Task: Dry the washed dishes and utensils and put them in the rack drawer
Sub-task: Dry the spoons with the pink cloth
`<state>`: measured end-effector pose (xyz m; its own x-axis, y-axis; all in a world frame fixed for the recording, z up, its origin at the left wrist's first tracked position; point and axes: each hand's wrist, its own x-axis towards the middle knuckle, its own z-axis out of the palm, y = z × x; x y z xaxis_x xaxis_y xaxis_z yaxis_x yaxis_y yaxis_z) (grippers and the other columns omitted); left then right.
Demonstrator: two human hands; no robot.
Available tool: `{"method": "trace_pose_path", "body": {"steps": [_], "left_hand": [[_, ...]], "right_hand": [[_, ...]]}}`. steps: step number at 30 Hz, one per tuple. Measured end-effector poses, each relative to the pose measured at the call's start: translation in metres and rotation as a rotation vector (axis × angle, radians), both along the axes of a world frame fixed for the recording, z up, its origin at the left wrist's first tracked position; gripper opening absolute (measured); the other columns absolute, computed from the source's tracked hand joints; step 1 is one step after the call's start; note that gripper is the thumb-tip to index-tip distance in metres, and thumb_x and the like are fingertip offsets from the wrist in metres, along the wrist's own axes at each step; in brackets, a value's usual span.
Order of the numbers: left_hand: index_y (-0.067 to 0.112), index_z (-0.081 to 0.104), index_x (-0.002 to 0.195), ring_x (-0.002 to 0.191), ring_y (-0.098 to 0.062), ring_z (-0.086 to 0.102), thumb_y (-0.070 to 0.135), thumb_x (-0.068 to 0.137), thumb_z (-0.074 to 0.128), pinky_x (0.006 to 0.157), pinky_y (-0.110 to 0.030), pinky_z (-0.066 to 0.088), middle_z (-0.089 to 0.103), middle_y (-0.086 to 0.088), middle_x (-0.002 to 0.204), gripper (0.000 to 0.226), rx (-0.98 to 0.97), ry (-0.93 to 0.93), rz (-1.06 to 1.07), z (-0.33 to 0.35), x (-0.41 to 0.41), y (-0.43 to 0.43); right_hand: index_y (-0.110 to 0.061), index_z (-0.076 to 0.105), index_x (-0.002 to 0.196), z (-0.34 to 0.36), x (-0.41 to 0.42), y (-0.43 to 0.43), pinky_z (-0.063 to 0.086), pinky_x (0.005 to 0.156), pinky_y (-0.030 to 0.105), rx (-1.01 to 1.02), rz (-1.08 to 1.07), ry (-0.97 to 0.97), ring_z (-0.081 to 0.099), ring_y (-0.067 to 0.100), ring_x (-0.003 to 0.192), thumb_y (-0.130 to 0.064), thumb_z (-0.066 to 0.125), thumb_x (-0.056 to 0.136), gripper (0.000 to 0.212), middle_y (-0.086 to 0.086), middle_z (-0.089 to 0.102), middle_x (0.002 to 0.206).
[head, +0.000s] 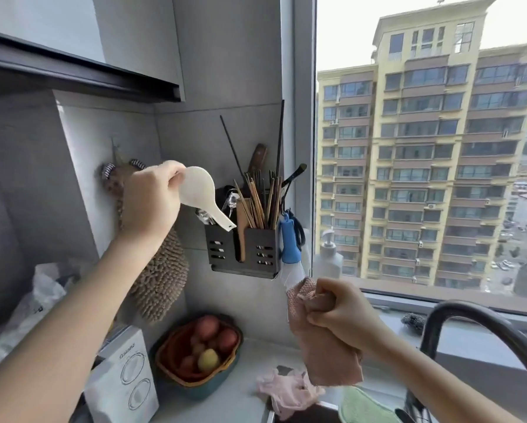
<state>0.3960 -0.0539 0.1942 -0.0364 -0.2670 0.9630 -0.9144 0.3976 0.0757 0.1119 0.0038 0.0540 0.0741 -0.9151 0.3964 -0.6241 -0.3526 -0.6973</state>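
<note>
My left hand (151,200) is raised and pinches the bowl end of a white rice paddle (201,193), whose handle tip points down into the left slot of the black wall-mounted utensil holder (242,250). That holder carries several chopsticks (260,203), a wooden spatula and a knife handle. Lower right, my right hand (341,312) is clenched on a pink drying cloth (323,346) that hangs below the fist. The rack drawer is not in view.
A brown chenille towel (161,285) hangs on the wall behind my left forearm. On the counter stand a basket of fruit (199,355), a white box (125,380) and pink gloves (289,392). A blue brush (289,239), soap bottle (328,257) and dark tap (482,325) are by the window.
</note>
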Motion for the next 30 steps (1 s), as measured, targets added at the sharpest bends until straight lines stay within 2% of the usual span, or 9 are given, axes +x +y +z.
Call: {"method": "trace_pose_path", "body": {"steps": [3,7,11,13,17,20,23,26,30], "left_hand": [[0.001,0.068,0.087,0.062,-0.039,0.063,0.004,0.085,0.057,0.055,-0.039,0.048,0.066,-0.021,0.072,0.012,-0.03,-0.077,0.011,-0.003,0.003,-0.028],[0.003,0.068,0.083,0.049,-0.036,0.06,-0.006,0.073,0.066,0.045,-0.034,0.046,0.064,-0.017,0.064,0.013,-0.026,-0.14,0.035,-0.005,-0.002,-0.06],[0.003,0.069,0.08,0.044,-0.034,0.058,-0.008,0.068,0.069,0.042,-0.032,0.045,0.064,-0.016,0.062,0.017,0.013,-0.166,0.005,-0.005,-0.003,-0.08],[0.004,0.069,0.082,0.047,-0.034,0.059,-0.004,0.072,0.065,0.044,-0.032,0.046,0.065,-0.016,0.063,0.013,-0.009,-0.152,-0.039,0.001,0.004,-0.082],[0.005,0.069,0.083,0.057,-0.034,0.061,0.009,0.081,0.057,0.05,-0.034,0.045,0.067,-0.015,0.068,0.013,-0.007,-0.19,-0.059,0.02,0.02,-0.082],[0.005,0.069,0.084,0.063,-0.036,0.062,0.014,0.084,0.053,0.055,-0.037,0.046,0.067,-0.016,0.073,0.018,0.056,-0.191,-0.049,0.029,0.026,-0.092],[0.008,0.069,0.088,0.072,-0.036,0.063,0.011,0.086,0.055,0.062,-0.04,0.049,0.068,-0.016,0.078,0.015,0.172,-0.18,-0.05,0.027,0.022,-0.106],[0.009,0.07,0.096,0.084,-0.036,0.062,0.011,0.09,0.057,0.064,-0.031,0.038,0.07,-0.017,0.089,0.015,0.35,-0.135,0.006,0.02,0.009,-0.118],[0.014,0.071,0.099,0.09,-0.034,0.061,0.013,0.091,0.055,0.066,-0.03,0.038,0.07,-0.013,0.097,0.018,0.468,-0.097,0.045,0.019,0.005,-0.137]], "right_hand": [[-0.029,0.043,0.055,-0.01,0.008,-0.015,0.032,0.054,0.02,0.02,-0.023,0.019,0.039,0.0,0.054,-0.008,0.074,0.058,0.038,-0.014,0.047,0.051],[-0.027,0.05,0.061,-0.021,0.013,-0.026,0.037,0.059,0.018,0.043,-0.048,0.039,0.046,0.0,0.06,-0.01,0.074,0.059,0.029,-0.014,0.055,0.058],[-0.034,0.051,0.065,-0.026,0.012,-0.034,0.037,0.06,0.018,0.032,-0.05,0.041,0.047,-0.002,0.063,-0.013,0.074,0.058,0.031,-0.021,0.056,0.063],[-0.038,0.05,0.061,-0.027,0.011,-0.036,0.034,0.057,0.018,0.053,-0.034,0.041,0.047,-0.002,0.063,-0.012,0.074,0.059,0.036,-0.023,0.053,0.059],[-0.032,0.049,0.064,-0.031,0.008,-0.042,0.032,0.055,0.019,0.095,-0.046,0.017,0.045,0.001,0.058,-0.021,0.069,0.052,0.026,-0.019,0.051,0.058],[-0.034,0.047,0.06,-0.038,0.01,-0.046,0.031,0.055,0.018,0.105,-0.068,0.011,0.043,0.002,0.058,-0.015,0.073,0.057,0.033,-0.02,0.052,0.06],[-0.038,0.047,0.058,-0.041,0.014,-0.049,0.033,0.057,0.019,0.101,-0.097,0.047,0.044,0.003,0.059,-0.015,0.074,0.06,0.035,-0.023,0.052,0.061],[-0.042,0.049,0.06,-0.041,0.017,-0.051,0.034,0.057,0.019,0.098,-0.08,0.071,0.047,0.001,0.062,-0.015,0.074,0.059,0.037,-0.026,0.053,0.061],[-0.024,0.046,0.065,-0.04,0.02,-0.054,0.033,0.054,0.023,0.088,-0.089,0.008,0.042,0.003,0.055,-0.022,0.069,0.053,0.025,-0.014,0.05,0.055]]}}
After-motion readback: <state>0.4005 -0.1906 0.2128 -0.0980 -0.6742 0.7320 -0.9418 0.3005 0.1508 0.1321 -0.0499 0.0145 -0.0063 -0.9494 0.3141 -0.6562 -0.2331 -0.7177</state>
